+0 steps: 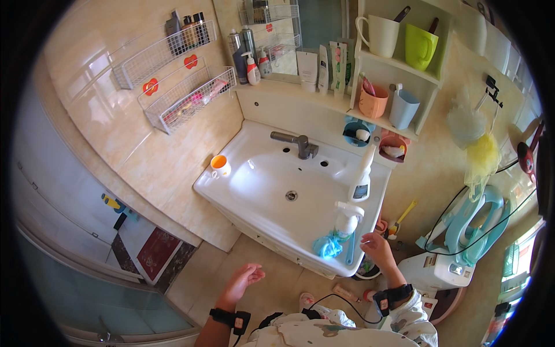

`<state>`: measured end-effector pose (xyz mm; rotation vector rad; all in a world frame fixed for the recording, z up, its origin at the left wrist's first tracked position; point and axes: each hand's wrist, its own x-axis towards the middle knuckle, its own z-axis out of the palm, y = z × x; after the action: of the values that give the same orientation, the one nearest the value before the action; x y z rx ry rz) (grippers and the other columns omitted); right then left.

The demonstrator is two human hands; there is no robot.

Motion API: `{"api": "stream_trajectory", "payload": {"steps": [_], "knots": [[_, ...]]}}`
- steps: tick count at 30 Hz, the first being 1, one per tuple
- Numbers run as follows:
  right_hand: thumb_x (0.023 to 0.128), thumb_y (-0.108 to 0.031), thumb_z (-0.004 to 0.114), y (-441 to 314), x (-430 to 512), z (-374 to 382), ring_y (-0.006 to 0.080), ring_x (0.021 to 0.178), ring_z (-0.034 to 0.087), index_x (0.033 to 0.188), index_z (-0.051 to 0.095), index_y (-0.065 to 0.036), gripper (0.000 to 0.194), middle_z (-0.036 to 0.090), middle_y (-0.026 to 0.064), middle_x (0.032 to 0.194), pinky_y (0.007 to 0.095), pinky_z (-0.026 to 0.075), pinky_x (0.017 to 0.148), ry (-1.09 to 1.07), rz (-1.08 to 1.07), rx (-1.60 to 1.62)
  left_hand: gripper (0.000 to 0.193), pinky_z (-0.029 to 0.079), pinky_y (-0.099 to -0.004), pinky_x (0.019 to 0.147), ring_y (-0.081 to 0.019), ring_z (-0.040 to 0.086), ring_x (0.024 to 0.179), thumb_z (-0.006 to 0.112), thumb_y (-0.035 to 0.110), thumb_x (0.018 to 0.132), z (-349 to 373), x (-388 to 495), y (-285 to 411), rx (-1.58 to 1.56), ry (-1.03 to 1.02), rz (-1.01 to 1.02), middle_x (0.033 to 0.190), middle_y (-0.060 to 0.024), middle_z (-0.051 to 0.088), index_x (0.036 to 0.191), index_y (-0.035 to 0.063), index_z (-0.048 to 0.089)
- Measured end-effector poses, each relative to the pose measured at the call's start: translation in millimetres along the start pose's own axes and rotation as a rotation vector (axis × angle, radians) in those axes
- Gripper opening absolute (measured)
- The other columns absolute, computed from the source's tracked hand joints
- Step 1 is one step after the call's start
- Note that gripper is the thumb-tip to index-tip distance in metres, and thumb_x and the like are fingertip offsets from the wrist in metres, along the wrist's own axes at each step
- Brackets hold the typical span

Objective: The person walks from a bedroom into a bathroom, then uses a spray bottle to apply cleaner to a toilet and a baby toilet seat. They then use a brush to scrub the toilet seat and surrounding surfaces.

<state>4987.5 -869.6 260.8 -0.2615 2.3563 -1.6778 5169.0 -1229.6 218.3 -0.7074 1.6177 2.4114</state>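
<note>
Empty and loosely extended, my left hand [246, 279] hovers in front of the basin's front edge. My right hand [378, 248] is beside the right front corner of the white washbasin [269, 191], fingers slightly bent, with nothing in it. Nearest to it, a brush with a blue handle [350, 249] lies on the rim. Beside that are a crumpled blue mesh puff or cloth [328, 247] and a white pump bottle [345, 223]. Farther back on the right rim stands a white spray bottle [360, 184]. An orange-lined white cup [221, 165] is on the left corner.
A grey faucet [299, 144] is at the basin's back. Wire baskets [186, 97] hang on the left wall. Cups stand in a white shelf unit [392, 73] at the right. A toilet tank [438, 271] is right of the basin, with a turquoise child's toilet seat [472, 230] above.
</note>
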Motion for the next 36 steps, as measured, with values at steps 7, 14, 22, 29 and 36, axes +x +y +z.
{"api": "stream_trajectory", "payload": {"steps": [7, 14, 22, 29, 36], "knots": [[0.072, -0.009, 0.066, 5.0, 21.7, 1.6, 0.0106, 0.068, 0.056, 0.095, 0.054, 0.000, 0.028, 0.058, 0.0044, 0.082, 0.0227, 0.046, 0.062, -0.038, 0.019, -0.077, 0.029, 0.044, -0.0322, 0.081, -0.0206, 0.057, 0.088, 0.043, 0.025, 0.088, -24.5, 10.8, -12.6, -0.015, 0.077, -0.043, 0.090, -0.0107, 0.058, 0.103, 0.0024, 0.052], [0.068, -0.007, 0.068, -5.4, 12.3, 8.9, 0.0126, 0.078, 0.056, 0.099, 0.052, -0.001, 0.035, 0.054, 0.0051, 0.092, 0.0239, 0.046, 0.068, 0.098, 0.013, -0.191, 0.027, 0.045, -0.0299, 0.079, -0.0189, 0.057, 0.085, 0.043, 0.025, 0.088, -36.4, 57.2, 9.8, 0.048, -0.029, -0.074, 0.085, -0.0084, 0.058, 0.103, 0.0030, 0.051], [0.063, -0.016, 0.072, -21.5, 39.7, 44.8, 0.0249, 0.101, 0.049, 0.109, 0.049, -0.002, 0.053, 0.049, 0.0132, 0.109, 0.0327, 0.042, 0.082, 0.270, -0.030, -0.394, 0.026, 0.044, -0.0279, 0.077, -0.0163, 0.057, 0.083, 0.042, 0.023, 0.090, -45.0, 109.2, 50.2, 0.214, -0.174, -0.025, 0.084, -0.0070, 0.057, 0.103, 0.0029, 0.050], [0.070, -0.010, 0.067, -20.6, 57.2, 64.1, 0.0196, 0.085, 0.058, 0.103, 0.056, -0.001, 0.036, 0.061, 0.0107, 0.091, 0.0297, 0.044, 0.078, 0.358, 0.063, -0.247, 0.026, 0.042, -0.0264, 0.078, -0.0141, 0.056, 0.085, 0.044, 0.025, 0.090, -89.7, 130.3, 73.3, 0.217, -0.240, -0.129, 0.085, -0.0057, 0.057, 0.102, 0.0035, 0.052], [0.071, -0.008, 0.066, -21.7, 57.4, 78.2, 0.0112, 0.080, 0.055, 0.104, 0.058, -0.003, 0.034, 0.062, 0.0063, 0.089, 0.0271, 0.044, 0.074, 0.505, 0.164, -0.102, 0.025, 0.043, -0.0267, 0.077, -0.0144, 0.056, 0.082, 0.044, 0.023, 0.090, -101.7, 157.3, 93.4, 0.289, -0.338, -0.167, 0.084, -0.0059, 0.057, 0.100, 0.0026, 0.052]]}}
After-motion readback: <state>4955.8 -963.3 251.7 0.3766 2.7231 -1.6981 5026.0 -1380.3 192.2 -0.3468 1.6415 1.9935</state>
